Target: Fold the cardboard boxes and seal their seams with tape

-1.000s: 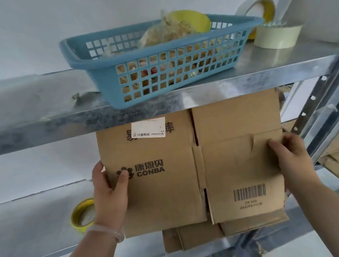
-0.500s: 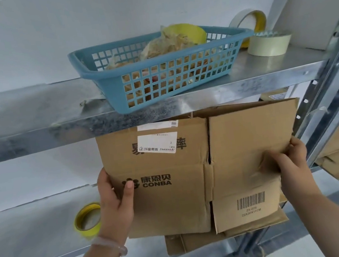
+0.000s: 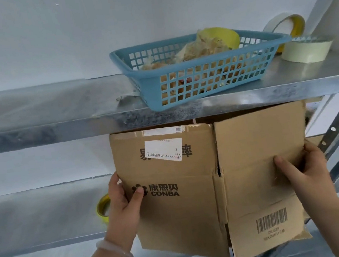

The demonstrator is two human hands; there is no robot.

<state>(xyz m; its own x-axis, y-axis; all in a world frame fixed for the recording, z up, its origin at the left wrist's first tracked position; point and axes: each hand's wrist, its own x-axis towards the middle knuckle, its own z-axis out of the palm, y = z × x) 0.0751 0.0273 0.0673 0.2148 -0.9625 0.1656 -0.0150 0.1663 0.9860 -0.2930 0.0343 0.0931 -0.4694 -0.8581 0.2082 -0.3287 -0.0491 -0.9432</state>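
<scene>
- Your left hand [image 3: 123, 204] grasps the left edge of the cardboard box [image 3: 186, 222], with the thumb pressed on the printed front beside the logo and the fingers wrapped out of sight behind. Your right hand [image 3: 304, 172] grasps the right edge the same way, thumb on the front panel.
- Holding opposite edges lets you, as I read it, push the flat sleeve open into a square tube. The two front panels meet at an angle along the vertical crease at mid-frame.
- You hold the box at lower centre of the frame, in front of the rack. Its top edge is just under the front lip of the upper shelf [image 3: 56, 120]; I cannot tell whether they touch.
- The bottom flaps hang unfolded and no tape shows on the seams, so this box looks to be at the opening-up step.
- Tape is kept within reach. A cream tape roll [image 3: 306, 51] lies flat at upper right beside the blue basket [image 3: 201, 81], and another roll [image 3: 279, 23] stands upright behind it. A yellow roll [image 3: 102, 208] rests on the lower shelf [image 3: 36, 219], just left of your left hand.
- Mind that shelf lip: it may catch the top flaps.
</scene>
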